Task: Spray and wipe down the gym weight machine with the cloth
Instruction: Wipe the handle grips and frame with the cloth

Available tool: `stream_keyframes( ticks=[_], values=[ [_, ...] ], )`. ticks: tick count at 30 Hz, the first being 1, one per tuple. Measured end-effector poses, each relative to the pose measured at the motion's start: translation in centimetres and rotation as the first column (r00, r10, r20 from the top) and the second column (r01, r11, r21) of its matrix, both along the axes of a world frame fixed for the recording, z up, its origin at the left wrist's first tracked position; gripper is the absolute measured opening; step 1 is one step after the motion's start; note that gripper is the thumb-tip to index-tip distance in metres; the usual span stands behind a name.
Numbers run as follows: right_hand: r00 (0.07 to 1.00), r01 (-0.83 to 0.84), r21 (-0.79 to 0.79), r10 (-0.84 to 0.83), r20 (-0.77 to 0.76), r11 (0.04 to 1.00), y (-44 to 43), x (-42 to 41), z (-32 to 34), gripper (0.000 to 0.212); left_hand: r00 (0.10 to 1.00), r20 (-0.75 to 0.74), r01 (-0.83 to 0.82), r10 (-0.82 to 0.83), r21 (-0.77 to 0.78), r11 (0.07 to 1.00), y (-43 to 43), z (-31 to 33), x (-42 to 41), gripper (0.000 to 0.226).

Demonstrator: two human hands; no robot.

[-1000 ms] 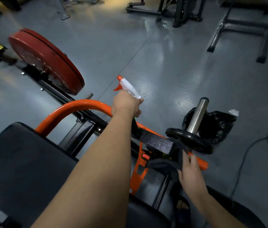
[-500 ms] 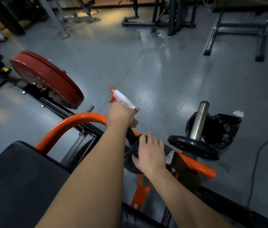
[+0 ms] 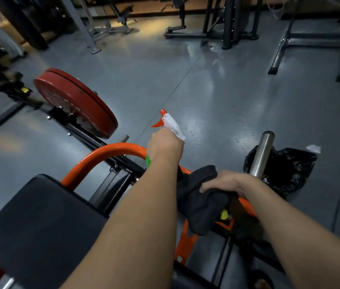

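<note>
Two things are gripped by curled fingers: a spray bottle [image 3: 171, 124] by the left hand [image 3: 166, 147], a cloth [image 3: 200, 205] on the orange bar [image 3: 110, 152] by the right hand [image 3: 225, 182].

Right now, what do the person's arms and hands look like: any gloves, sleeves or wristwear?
The left hand and right hand are bare: no gloves, no rings visible. The left forearm and right forearm are uncovered down to the frame's lower edge, with no sleeve, watch, band or marking showing.

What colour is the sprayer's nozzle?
Orange: the nozzle tips the white sprayer in the left hand. The head view shows it.
</note>
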State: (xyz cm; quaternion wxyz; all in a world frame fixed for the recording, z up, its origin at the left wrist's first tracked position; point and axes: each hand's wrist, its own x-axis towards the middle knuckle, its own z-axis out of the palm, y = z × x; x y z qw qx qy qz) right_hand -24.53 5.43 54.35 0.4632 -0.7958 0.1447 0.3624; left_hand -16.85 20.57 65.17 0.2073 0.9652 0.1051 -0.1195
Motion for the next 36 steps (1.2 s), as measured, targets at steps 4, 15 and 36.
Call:
stream_keyframes(
  ticks=[4, 15, 36],
  values=[
    [0.984, -0.011, -0.196, 0.046, 0.174, 0.981, 1.4, -2.1, -0.6, 0.038, 0.991, 0.066, 0.108, -0.118, 0.136, 0.985, 0.0, -0.2, -0.3, 0.024],
    [0.616, 0.278, -0.631, 0.369, 0.696, 0.724, 7.8, -7.1, -5.7, 0.084, 0.996, 0.026, 0.078, -0.083, 0.145, 0.986, 0.2, -1.6, 1.2, 0.044],
    [0.532, 0.836, 0.099, -0.842, 0.094, 0.539, -1.3, -13.8, -12.5, 0.021, 0.999, 0.005, 0.035, -0.037, 0.214, 0.976, -0.3, -1.2, 1.1, 0.018]
  ],
)
